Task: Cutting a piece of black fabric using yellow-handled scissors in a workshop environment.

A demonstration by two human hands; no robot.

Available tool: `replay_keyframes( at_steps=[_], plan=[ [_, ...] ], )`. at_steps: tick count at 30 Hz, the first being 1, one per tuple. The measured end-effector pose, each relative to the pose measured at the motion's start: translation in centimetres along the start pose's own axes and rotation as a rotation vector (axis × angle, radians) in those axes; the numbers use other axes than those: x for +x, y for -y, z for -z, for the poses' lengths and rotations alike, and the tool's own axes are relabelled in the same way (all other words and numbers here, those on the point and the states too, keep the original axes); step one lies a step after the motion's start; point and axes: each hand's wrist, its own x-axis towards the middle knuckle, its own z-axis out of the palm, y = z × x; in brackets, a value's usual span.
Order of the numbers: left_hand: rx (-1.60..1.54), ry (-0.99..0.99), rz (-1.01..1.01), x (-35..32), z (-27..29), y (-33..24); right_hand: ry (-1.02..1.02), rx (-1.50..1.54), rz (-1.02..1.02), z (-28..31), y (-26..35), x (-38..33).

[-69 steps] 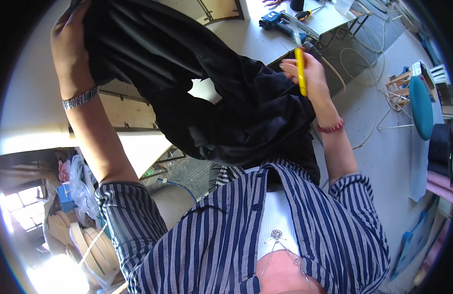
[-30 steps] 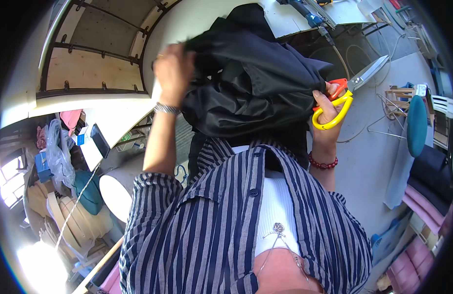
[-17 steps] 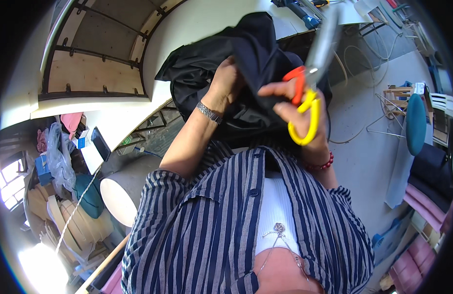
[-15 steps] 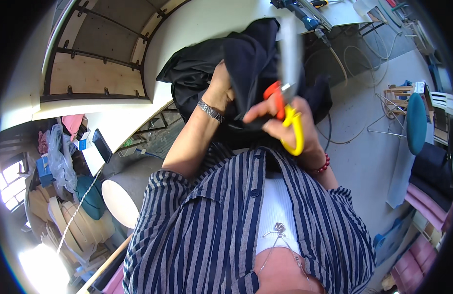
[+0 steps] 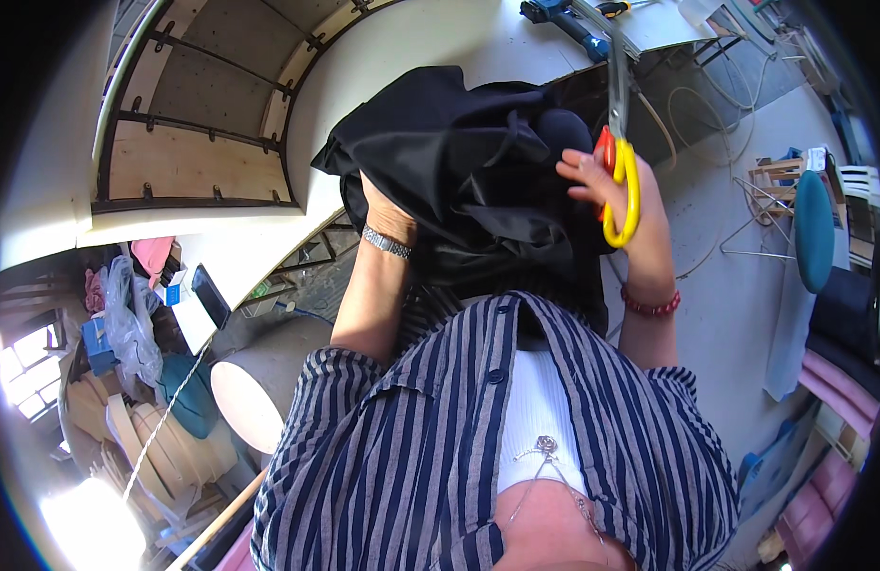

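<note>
Scissors (image 5: 619, 143) gripped in right hand (image 5: 619, 195); left hand (image 5: 388, 205) clutching black cloth (image 5: 469, 162).

We see a black fabric (image 5: 469, 181) bunched in loose, glossy folds at the curved white table's edge. Just beside it on the right, yellow-and-red-handled scissors (image 5: 619, 143) stand nearly upright, grey blades pointing away.

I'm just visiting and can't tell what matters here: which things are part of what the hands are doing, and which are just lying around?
In use:
- black cloth, gripped by the left hand
- scissors with yellow and red handles, held in the right hand

Lying about:
- blue power tool on the white table
- teal stool
- wooden curved frame
</note>
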Motion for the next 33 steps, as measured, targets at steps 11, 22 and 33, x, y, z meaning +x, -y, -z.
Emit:
replay_keyframes(
  at_steps=[11,22,33],
  plan=[
    [0.674,0.165,-0.237,1.0,-7.1,-6.8,0.11,0.574,-0.169,-3.5,-5.0,9.5],
    [-0.217,0.0,0.442,1.8,-7.6,-4.3,0.35,-0.122,0.414,-8.5,11.4,2.6],
    [0.29,0.158,0.037,-7.8,-11.9,-9.7,0.485,0.281,0.262,-6.3,2.6,-4.3]
  ],
)
